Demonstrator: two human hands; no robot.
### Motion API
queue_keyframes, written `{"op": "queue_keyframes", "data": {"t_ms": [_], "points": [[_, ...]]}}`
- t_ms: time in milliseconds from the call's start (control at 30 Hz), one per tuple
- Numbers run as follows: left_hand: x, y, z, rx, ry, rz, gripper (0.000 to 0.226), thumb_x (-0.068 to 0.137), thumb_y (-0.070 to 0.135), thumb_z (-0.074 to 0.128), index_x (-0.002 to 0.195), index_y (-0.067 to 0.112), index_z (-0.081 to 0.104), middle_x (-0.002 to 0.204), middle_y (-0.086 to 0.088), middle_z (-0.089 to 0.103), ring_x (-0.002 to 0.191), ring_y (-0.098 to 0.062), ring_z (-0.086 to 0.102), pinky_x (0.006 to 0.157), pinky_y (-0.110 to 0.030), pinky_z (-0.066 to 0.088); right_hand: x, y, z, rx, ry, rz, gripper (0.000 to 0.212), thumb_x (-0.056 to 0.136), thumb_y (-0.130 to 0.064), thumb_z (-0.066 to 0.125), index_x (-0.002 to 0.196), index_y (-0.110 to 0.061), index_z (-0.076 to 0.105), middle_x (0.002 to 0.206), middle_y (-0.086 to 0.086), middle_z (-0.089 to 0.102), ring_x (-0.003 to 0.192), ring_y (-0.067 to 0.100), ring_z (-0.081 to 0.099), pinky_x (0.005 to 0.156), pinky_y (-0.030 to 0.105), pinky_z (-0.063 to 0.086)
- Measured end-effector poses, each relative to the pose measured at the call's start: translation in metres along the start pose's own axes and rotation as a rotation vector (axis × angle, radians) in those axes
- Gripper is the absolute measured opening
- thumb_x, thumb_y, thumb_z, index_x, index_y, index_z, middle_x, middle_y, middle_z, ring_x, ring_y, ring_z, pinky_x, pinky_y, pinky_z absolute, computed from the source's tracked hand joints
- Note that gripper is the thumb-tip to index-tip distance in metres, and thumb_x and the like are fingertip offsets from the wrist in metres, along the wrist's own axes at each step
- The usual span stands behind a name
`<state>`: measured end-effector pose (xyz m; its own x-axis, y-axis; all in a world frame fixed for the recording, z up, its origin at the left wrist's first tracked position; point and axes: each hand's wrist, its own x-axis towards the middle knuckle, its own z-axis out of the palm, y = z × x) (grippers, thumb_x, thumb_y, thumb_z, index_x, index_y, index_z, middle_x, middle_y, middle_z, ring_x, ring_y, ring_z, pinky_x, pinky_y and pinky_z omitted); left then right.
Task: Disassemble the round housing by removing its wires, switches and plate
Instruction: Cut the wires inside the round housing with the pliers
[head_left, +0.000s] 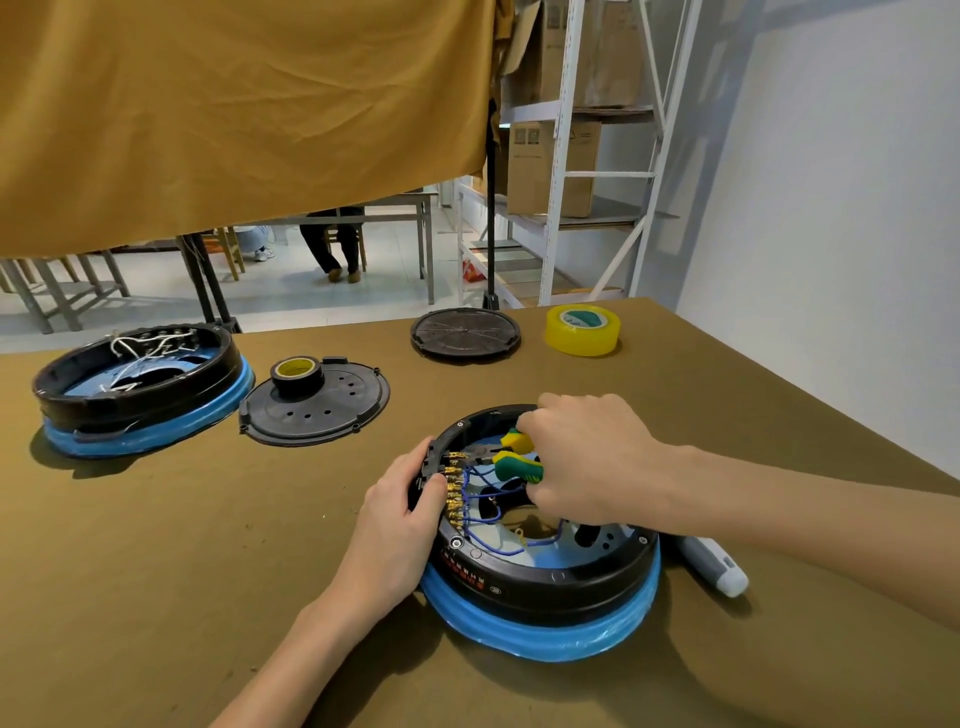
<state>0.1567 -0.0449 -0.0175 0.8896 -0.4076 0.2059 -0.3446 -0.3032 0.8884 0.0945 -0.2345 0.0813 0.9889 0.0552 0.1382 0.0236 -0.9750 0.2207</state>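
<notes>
A round black housing (540, 582), ringed at its base in blue film, is sitting on the olive table (156, 571) at lower centre of the frame, its open top showing blue wires (480, 514) looping from a row of brass terminals (454, 493) along the left inner wall. The left hand (402, 514) is gripping the housing's left rim, thumb curled over the edge. The right hand (587, 457) is closing around green-and-yellow pliers (514, 457), whose tip seems to be meeting the terminals, though the contact is hard to make out. A white tool (719, 566) is lying partly hidden behind the right forearm. Farther back, at left, a second housing (140, 389) and a black plate (317, 410) bearing a tape roll (297, 376) are resting; another round cover (465, 332) and yellow tape (583, 322) are sitting at the far edge.
</notes>
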Motion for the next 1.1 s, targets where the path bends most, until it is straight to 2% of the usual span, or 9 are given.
{"op": "queue_keyframes", "data": {"t_ms": [167,300,433,500,600,767,867,967,1100], "points": [[-0.001,0.002,0.000,-0.027,-0.003,0.009,0.048,0.107,0.030,0.046,0.155,0.028,0.042,0.136,0.014,0.062,0.123,-0.004,0.060,0.105,-0.041,0.052,-0.007,0.004,-0.001,-0.010,0.009,0.015,0.034,0.082,-0.045,0.069,0.104,-0.021,0.059,0.088,-0.002,0.047,0.078,0.023,0.051,0.051,0.030,0.026],[-0.001,0.001,0.000,-0.016,-0.005,0.008,0.048,0.107,0.033,0.045,0.154,0.029,0.041,0.132,0.023,0.059,0.121,0.005,0.057,0.104,-0.030,0.051,-0.010,0.016,-0.003,0.117,-0.012,0.067,0.039,0.081,-0.048,0.068,0.111,-0.024,0.061,0.090,-0.004,0.052,0.079,0.020,0.055,0.059,0.034,0.045],[-0.001,0.002,0.000,-0.036,-0.003,0.011,0.045,0.108,0.031,0.045,0.152,0.031,0.043,0.130,0.022,0.061,0.119,0.005,0.058,0.103,-0.030,0.051,0.001,0.031,0.002,0.614,-0.159,0.247,0.037,0.088,-0.048,0.068,0.108,-0.019,0.058,0.093,0.002,0.067,0.080,0.021,0.065,0.071,0.039,0.053],[-0.001,0.002,0.001,-0.034,0.004,0.005,0.042,0.108,0.031,0.045,0.149,0.033,0.044,0.128,0.028,0.059,0.116,0.011,0.057,0.097,-0.019,0.050,0.014,0.025,0.010,0.938,-0.245,0.293,0.030,0.091,-0.036,0.070,0.105,-0.012,0.059,0.091,0.007,0.068,0.074,0.017,0.066,0.066,0.035,0.049],[-0.002,0.002,0.001,-0.031,-0.002,-0.008,0.040,0.107,0.032,0.044,0.146,0.040,0.042,0.122,0.036,0.055,0.111,0.021,0.053,0.083,-0.005,0.044,0.036,0.005,0.022,1.135,-0.184,0.319,0.033,0.089,-0.022,0.074,0.110,-0.003,0.058,0.092,0.012,0.065,0.067,0.013,0.065,0.060,0.032,0.047],[0.000,-0.001,-0.001,-0.027,-0.022,-0.015,0.048,0.107,0.034,0.045,0.155,0.031,0.039,0.134,0.023,0.057,0.122,0.006,0.055,0.101,-0.022,0.047,0.051,-0.013,0.030,1.020,-0.128,0.330,0.044,0.076,-0.025,0.085,0.105,-0.003,0.061,0.103,0.020,0.072,0.074,0.022,0.060,0.071,0.039,0.051],[0.001,-0.003,-0.001,-0.014,-0.023,-0.016,0.051,0.107,0.034,0.045,0.157,0.028,0.036,0.143,0.014,0.055,0.130,-0.002,0.052,0.112,-0.037,0.046,0.051,-0.016,0.033,0.994,-0.169,0.316,0.035,0.075,-0.025,0.087,0.095,-0.008,0.064,0.084,0.010,0.068,0.071,0.018,0.059,0.068,0.034,0.048],[0.001,-0.003,-0.001,0.005,-0.014,-0.010,0.051,0.107,0.035,0.045,0.156,0.028,0.037,0.143,0.014,0.055,0.129,0.001,0.051,0.112,-0.036,0.045,0.052,-0.020,0.033,1.009,-0.123,0.339,0.033,0.074,-0.021,0.087,0.095,-0.015,0.063,0.086,0.002,0.065,0.075,0.018,0.061,0.068,0.032,0.049],[0.003,-0.004,-0.001,0.023,-0.007,0.018,0.045,0.106,0.032,0.047,0.152,0.028,0.044,0.131,0.020,0.060,0.121,0.004,0.055,0.103,-0.028,0.048,0.049,-0.027,0.034,0.850,-0.045,0.377,0.034,0.075,-0.023,0.079,0.104,-0.020,0.060,0.096,0.004,0.068,0.090,0.027,0.066,0.083,0.043,0.057]]}}
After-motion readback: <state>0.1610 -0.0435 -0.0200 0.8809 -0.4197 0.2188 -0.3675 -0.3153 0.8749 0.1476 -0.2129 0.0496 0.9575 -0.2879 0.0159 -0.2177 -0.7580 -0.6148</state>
